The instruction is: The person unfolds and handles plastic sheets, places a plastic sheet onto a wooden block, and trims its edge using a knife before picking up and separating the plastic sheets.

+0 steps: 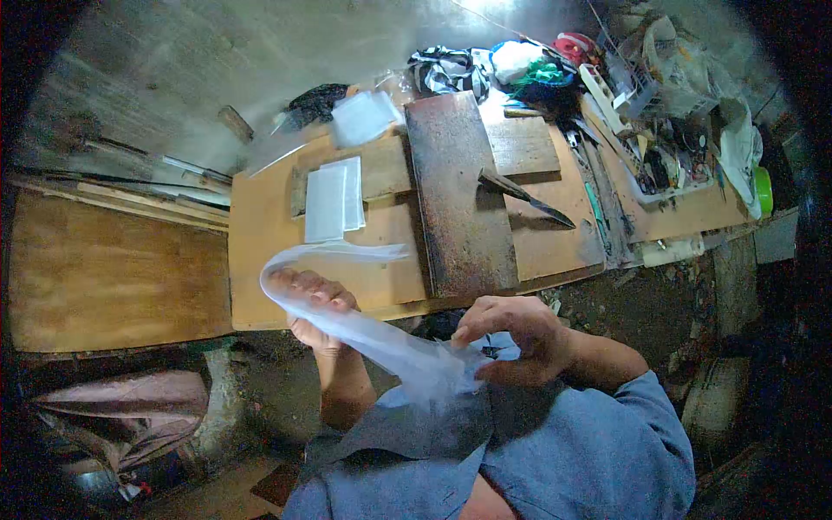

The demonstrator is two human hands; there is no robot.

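A long, translucent white plastic sheet (373, 334), perhaps a flat bag, runs across in front of my body and curls over at its left end. My left hand (316, 299) is closed on it, with the fingers bent inside the curl. At the other end, the sheet is smeared by motion. My right hand (520, 338) is beside that end, its thumb and curved fingers apart; whether the fingertips touch the plastic is hard to make out. On the table behind lies a small stack of similar whitish sheets (329, 204).
A dark, worn board (459, 199) lies across the orange-brown table (381, 277), with a knife (529, 199) on it. More pale sheets (364, 117) lie at the back. A tool-filled basket (672, 178) stands right; a wooden panel (121, 269) is at left.
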